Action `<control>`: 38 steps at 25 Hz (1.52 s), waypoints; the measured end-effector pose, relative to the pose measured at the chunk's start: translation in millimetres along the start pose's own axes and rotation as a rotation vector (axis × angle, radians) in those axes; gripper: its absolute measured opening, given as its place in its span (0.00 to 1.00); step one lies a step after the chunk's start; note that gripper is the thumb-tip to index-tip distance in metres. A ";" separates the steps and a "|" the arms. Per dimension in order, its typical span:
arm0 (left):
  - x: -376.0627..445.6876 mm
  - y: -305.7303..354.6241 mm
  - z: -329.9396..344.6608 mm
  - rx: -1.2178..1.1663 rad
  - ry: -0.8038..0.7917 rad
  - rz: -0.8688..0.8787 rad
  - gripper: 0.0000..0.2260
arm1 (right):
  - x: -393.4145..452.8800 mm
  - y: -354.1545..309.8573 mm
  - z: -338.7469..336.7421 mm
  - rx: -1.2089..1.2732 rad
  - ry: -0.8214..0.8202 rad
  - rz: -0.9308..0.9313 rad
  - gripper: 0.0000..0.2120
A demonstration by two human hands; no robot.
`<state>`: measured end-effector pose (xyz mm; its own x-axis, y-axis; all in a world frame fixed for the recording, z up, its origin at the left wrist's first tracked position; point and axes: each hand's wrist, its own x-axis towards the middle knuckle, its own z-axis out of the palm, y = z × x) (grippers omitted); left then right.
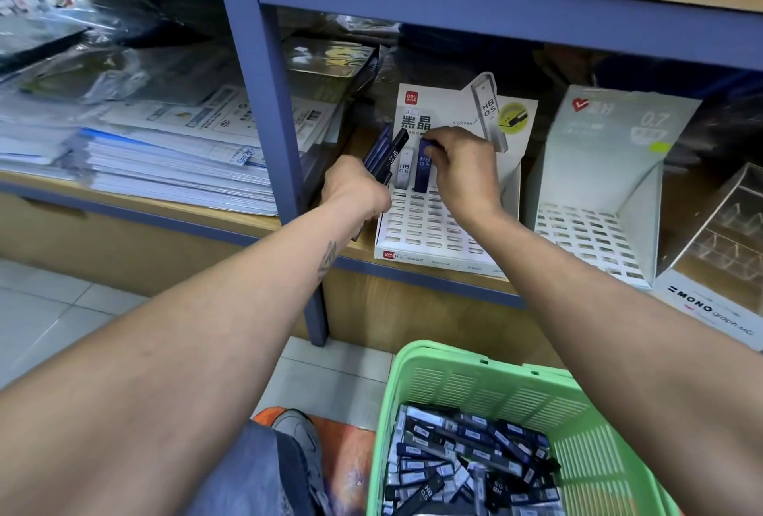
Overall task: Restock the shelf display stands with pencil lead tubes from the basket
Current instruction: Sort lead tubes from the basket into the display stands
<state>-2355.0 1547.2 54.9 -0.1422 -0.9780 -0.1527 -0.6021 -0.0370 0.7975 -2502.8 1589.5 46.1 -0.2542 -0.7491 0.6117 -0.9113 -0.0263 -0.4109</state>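
A white slotted display stand [429, 226] marked HB 0.5 sits on the shelf. One white-labelled tube [403, 174] stands in its back row. My right hand [462, 169] pinches a blue lead tube [422, 169] upright, its lower end at a back-row slot beside the white one. My left hand [355, 189] grips a bundle of several dark lead tubes [386, 154] just left of the stand. A green plastic basket [532, 396] on the floor holds a heap of many lead tubes [466, 466].
A second white slotted stand [594, 235] marked 0.7 sits to the right, with a clear acrylic organiser [726, 230] and a MONO box [710, 309] beyond. Stacked papers [165, 156] fill the left bay behind a blue shelf post [272, 111]. My knee and shoe [289, 453] are beside the basket.
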 end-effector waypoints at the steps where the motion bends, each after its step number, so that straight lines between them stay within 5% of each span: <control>1: -0.1 0.0 -0.1 0.003 -0.002 -0.001 0.15 | -1.0 0.2 1.1 -0.017 0.000 0.000 0.11; 12: 1.2 0.3 1.1 0.008 0.004 0.002 0.16 | -2.0 -0.8 -2.0 -0.026 -0.059 0.042 0.07; 25: -0.7 2.4 -0.2 0.058 0.021 0.031 0.17 | -6.8 -6.2 -5.8 -0.237 -0.138 0.148 0.19; 28: -8.0 13.8 -5.0 -0.058 -0.030 0.062 0.18 | -17.5 -6.4 -23.1 0.046 -0.098 0.262 0.15; 32: -35.3 21.6 4.8 -0.356 -0.353 0.009 0.13 | -37.1 -10.0 -51.6 0.889 -0.291 0.642 0.06; 35: -46.7 17.0 15.9 -0.427 -0.498 0.001 0.09 | -47.9 -11.2 -58.7 0.953 -0.342 0.711 0.11; 38: -48.2 14.0 15.3 -0.512 -0.564 -0.029 0.11 | -50.8 -10.0 -61.4 1.054 -0.270 0.765 0.04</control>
<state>-2368.6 1597.0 64.5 -0.5949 -0.7269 -0.3432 -0.1916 -0.2864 0.9388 -2500.7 1668.5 60.7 -0.4033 -0.9086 -0.1084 0.1477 0.0523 -0.9877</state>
